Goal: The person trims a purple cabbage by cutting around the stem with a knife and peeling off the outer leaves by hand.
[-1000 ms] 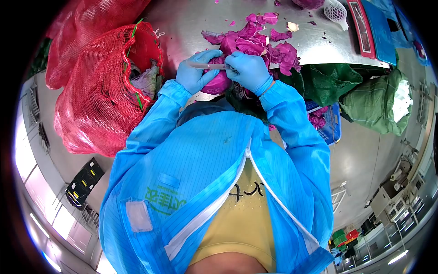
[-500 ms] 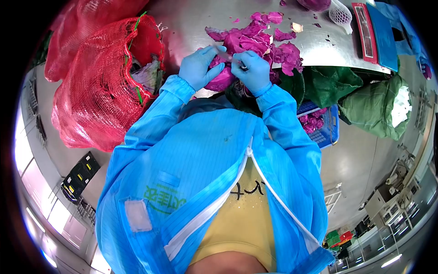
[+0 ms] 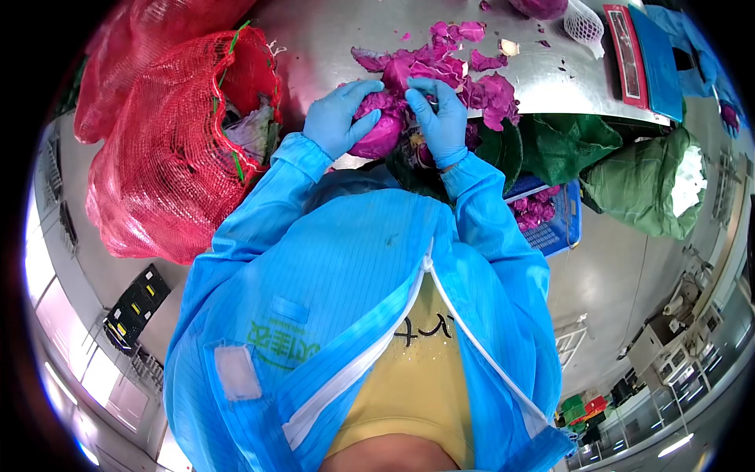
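Observation:
A red cabbage head (image 3: 379, 135) sits at the near edge of the metal table, its purple surface glossy. My left hand (image 3: 338, 118), in a blue glove, is wrapped round its left side, with thumb and fingers pressed on it. My right hand (image 3: 442, 118), gloved the same way, is at the right of the cabbage with its fingers curled. Something small and dark shows between those fingers, too hidden to name. A loose purple leaf (image 3: 397, 69) stands up by the fingertips of both hands. Behind them lies a pile of torn cabbage leaves (image 3: 440, 67).
Red mesh sacks (image 3: 157, 157) stand at the left, one open with cabbage inside. A blue crate (image 3: 562, 224) of purple leaves and green sacks (image 3: 641, 185) are at the right. On the metal table (image 3: 543, 79) are a red-and-blue box (image 3: 653, 67) and a white foam net (image 3: 584, 27).
My right hand has opened a little and turned, its thumb now stretched toward the cabbage. More of the cabbage shows between my hands, and a leaf stands up there. My left hand keeps its hold.

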Action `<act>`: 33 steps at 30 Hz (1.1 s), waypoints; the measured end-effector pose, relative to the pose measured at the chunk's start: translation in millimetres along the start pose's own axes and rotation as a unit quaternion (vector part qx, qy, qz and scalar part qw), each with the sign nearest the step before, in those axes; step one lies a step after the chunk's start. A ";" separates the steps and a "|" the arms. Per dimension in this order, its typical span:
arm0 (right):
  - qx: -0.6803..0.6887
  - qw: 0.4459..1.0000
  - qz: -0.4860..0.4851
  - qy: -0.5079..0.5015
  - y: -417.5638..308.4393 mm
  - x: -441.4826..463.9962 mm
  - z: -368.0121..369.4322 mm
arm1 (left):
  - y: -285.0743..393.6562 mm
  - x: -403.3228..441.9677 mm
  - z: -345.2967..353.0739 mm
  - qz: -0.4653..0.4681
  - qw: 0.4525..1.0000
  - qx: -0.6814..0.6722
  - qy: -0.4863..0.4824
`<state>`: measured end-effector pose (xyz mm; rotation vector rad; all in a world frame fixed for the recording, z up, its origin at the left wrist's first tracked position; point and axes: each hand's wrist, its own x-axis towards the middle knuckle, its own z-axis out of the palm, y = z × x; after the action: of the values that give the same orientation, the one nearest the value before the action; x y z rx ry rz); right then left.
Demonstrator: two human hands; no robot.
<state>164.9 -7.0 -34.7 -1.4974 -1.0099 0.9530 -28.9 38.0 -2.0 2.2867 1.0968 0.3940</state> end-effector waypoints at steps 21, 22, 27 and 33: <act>0.056 0.976 0.025 -0.207 8.3 -8.4 -1.3 | -20.2 -18.2 5.2 0.124 0.991 -0.007 0.041; 0.061 0.976 0.009 -0.209 8.6 -8.5 -0.4 | -23.4 -19.9 8.5 0.104 0.992 -0.066 0.034; -0.044 0.964 -0.105 -0.240 6.8 7.8 -4.4 | -25.9 -23.4 9.0 0.089 0.991 -0.096 0.016; 0.023 0.916 -0.111 -0.384 12.9 30.9 -4.4 | -27.5 -20.0 4.5 0.119 0.988 -0.097 0.025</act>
<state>180.5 19.4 -48.6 -0.9242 -1.6561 1.4228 -56.2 34.6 -22.6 2.2483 0.7715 0.6280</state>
